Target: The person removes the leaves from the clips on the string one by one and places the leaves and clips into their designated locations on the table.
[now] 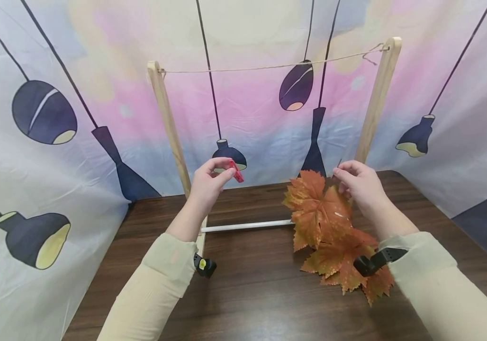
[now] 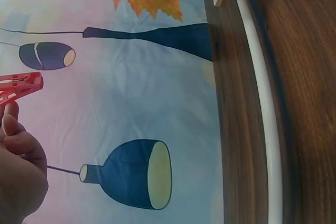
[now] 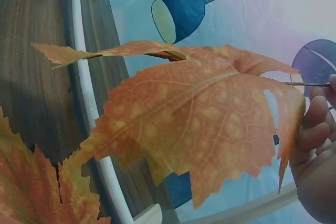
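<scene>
My left hand [image 1: 209, 182] pinches a red plastic clothespin [image 1: 236, 171] between thumb and fingers, held up over the back of the table. In the left wrist view the clothespin [image 2: 21, 85] extends beyond the fingertips. My right hand [image 1: 359, 182] pinches the thin stem of an orange artificial maple leaf [image 1: 318, 208], which hangs down beside the fingers. The right wrist view shows the leaf [image 3: 199, 114] spread out from its stem. More orange leaves [image 1: 341, 260] lie on the table below it, partly covered by my right wrist's camera.
A wooden frame with a left post [image 1: 168, 118] and a right post [image 1: 377, 99] stands at the back. Twine [image 1: 243, 69] runs between the post tops, and a white rod [image 1: 248, 226] crosses low down. A printed cloth backdrop [image 1: 260, 118] surrounds the dark wooden table [image 1: 252, 284].
</scene>
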Motion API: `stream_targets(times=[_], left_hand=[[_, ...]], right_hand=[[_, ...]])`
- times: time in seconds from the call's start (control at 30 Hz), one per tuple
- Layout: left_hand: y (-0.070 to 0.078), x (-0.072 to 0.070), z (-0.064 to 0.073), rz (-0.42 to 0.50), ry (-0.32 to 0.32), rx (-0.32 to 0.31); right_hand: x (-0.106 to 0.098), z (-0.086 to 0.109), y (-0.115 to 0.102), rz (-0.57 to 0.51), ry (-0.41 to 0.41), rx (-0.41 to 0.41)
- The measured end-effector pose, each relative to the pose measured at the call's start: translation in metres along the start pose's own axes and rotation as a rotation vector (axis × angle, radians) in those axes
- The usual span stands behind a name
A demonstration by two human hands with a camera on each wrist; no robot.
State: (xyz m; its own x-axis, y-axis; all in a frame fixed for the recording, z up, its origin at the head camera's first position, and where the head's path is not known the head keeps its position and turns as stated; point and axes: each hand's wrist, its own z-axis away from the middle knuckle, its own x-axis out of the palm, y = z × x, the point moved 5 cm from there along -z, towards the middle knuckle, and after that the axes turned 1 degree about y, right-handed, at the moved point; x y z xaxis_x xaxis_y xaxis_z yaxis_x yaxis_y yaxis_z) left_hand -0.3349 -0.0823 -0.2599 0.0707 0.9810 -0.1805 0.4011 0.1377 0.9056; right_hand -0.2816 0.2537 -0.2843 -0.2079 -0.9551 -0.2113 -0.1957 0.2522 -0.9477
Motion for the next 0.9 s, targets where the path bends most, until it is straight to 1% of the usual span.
stream_targets(times=[0.2,0.43,0.63,0.9], left_hand=[[-0.008,-0.004,0.004,-0.003,0.004,-0.030],[-0.018,-0.009,0.009,-0.008,0.011,-0.060],[-0.029,-0.015,0.014,0.002,0.030,-0.077],[-0.041,-0.027,0.024,0.009,0.026,-0.137]], right_hand=[[-0.002,0.004,0.004,-0.044,0.013,-0.008],[-0.005,0.004,0.010,-0.110,0.030,-0.010],[-0.006,0.006,0.017,-0.112,0.031,0.016],[-0.009,0.007,0.027,-0.121,0.025,0.040]])
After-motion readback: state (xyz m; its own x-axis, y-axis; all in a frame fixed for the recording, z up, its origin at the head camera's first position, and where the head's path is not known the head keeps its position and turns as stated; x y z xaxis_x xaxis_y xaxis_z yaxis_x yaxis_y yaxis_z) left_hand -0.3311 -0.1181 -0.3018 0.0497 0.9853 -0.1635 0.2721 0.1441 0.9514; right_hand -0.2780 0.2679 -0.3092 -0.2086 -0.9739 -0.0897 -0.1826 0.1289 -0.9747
